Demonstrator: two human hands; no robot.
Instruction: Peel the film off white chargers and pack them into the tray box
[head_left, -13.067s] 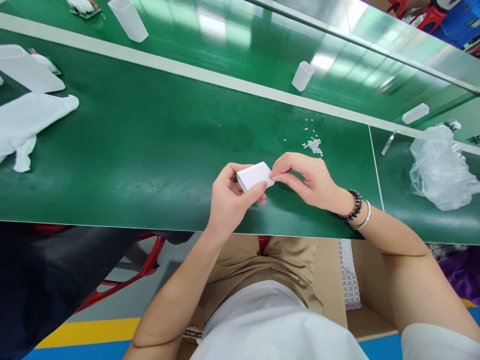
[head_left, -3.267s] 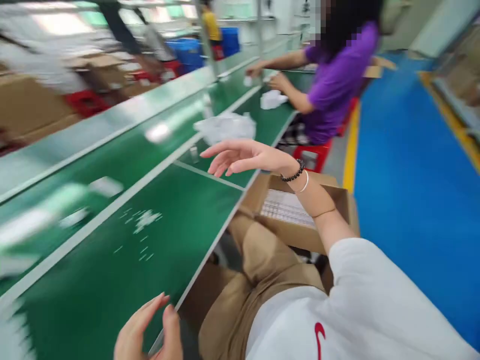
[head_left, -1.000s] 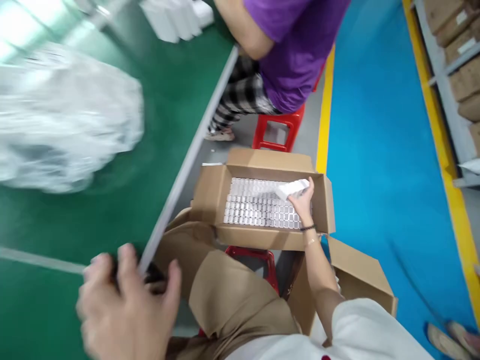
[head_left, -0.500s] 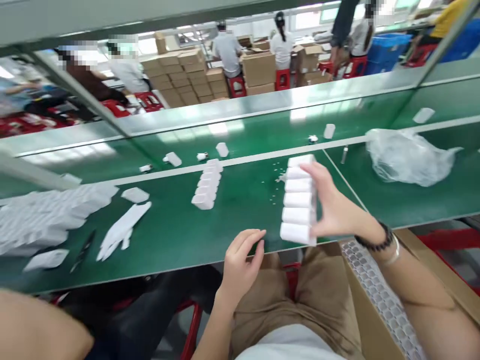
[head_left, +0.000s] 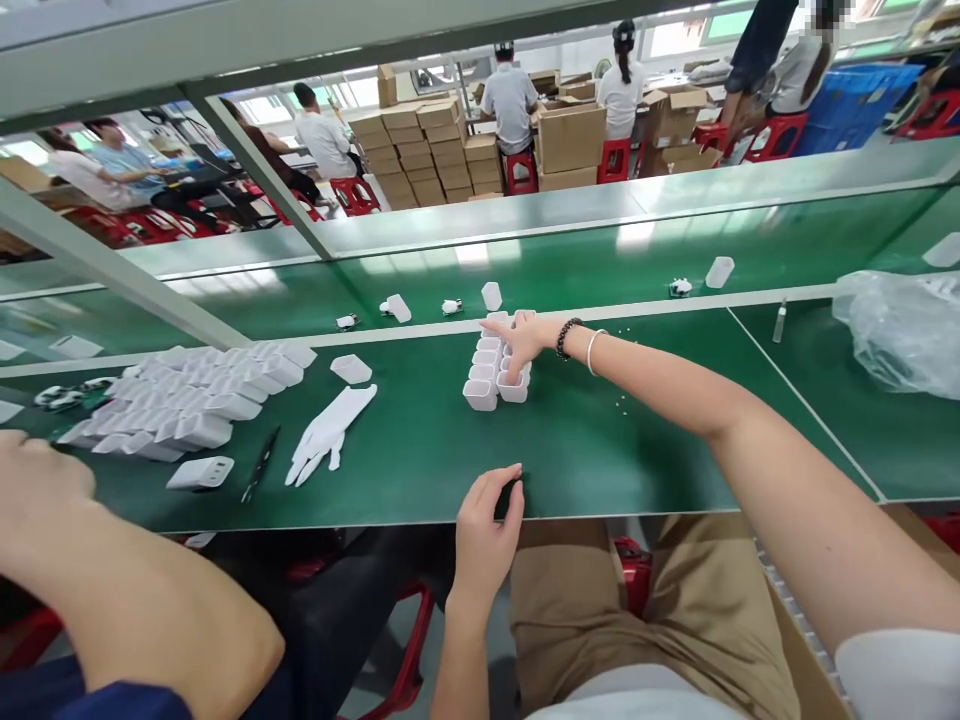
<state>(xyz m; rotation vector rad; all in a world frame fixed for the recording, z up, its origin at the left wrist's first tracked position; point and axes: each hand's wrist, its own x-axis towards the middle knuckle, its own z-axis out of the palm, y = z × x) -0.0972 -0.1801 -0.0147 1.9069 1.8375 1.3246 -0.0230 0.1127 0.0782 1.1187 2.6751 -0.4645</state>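
A white fabric glove [head_left: 328,432] lies left of center. At lower center, the left hand [head_left: 486,525] curls loosely, thumb and forefinger parted. Above it, mid-frame, stand two side-by-side rows of smooth, white, open-mouthed cups [head_left: 481,394]; the right hand [head_left: 526,338] spreads palm-down over the right row, whether pinching is unclear.

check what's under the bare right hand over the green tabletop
Under the bare right hand is a row of white, open-topped cups, beside another such row. The front of the nearest cup shows; the hand covers much of the rest, hiding those insides.
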